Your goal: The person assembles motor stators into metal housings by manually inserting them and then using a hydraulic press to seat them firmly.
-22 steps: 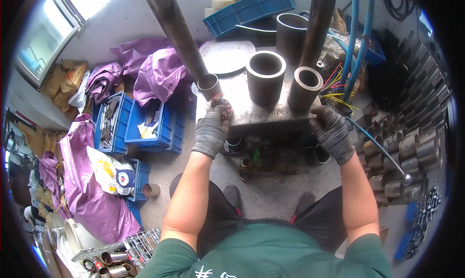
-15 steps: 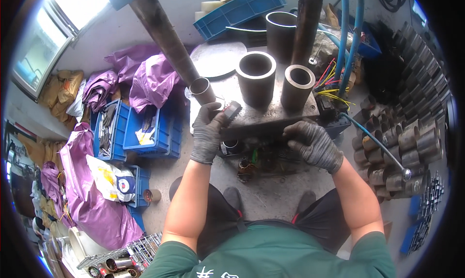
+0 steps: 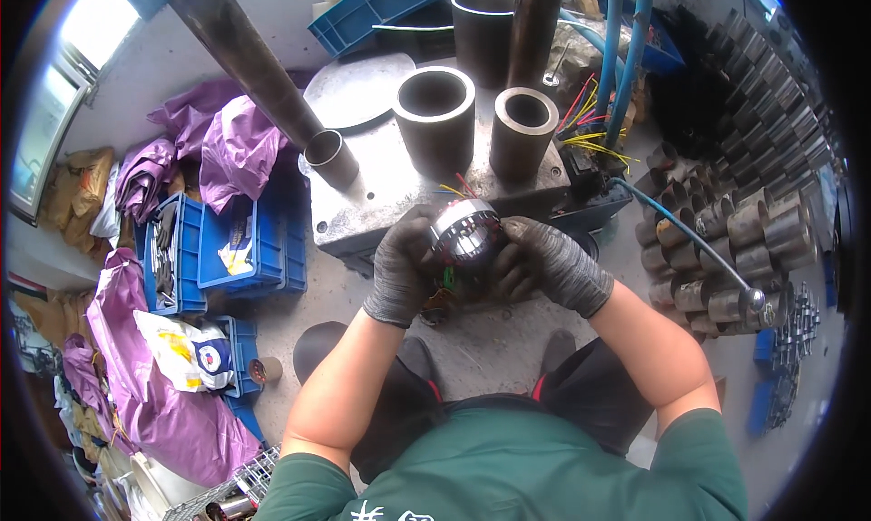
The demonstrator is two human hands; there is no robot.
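Observation:
In front of the metal table's near edge, both gloved hands hold a shiny ring-shaped metal part (image 3: pixel 465 231) with slots and dark windings, like a motor stator. Thin red and yellow wires rise behind it. My left hand (image 3: pixel 401 265), in a grey glove, is closed on its left side. My right hand (image 3: pixel 555 265), gloved too, has bent fingers against its right side; some fingertips are hidden behind the part. Beyond the hands, a thick steel tube (image 3: pixel 434 135) and a narrower thick-walled tube (image 3: pixel 522 149) stand upright on the metal table (image 3: pixel 381 203).
A short thin tube (image 3: pixel 332 162) stands under a slanting post (image 3: pixel 238 54) on the left. Blue hoses (image 3: pixel 626 76) and coloured wires (image 3: pixel 599 142) crowd the right side. Stacked metal cylinders (image 3: pixel 762 235) fill the far right. Blue crates (image 3: pixel 259 262) and purple sheeting (image 3: pixel 154 358) lie left.
My hands have come together, closer to my body, around the shiny ring. Before, my left hand held a dark ridged piece by the short tube and my right was apart. The view has shifted.

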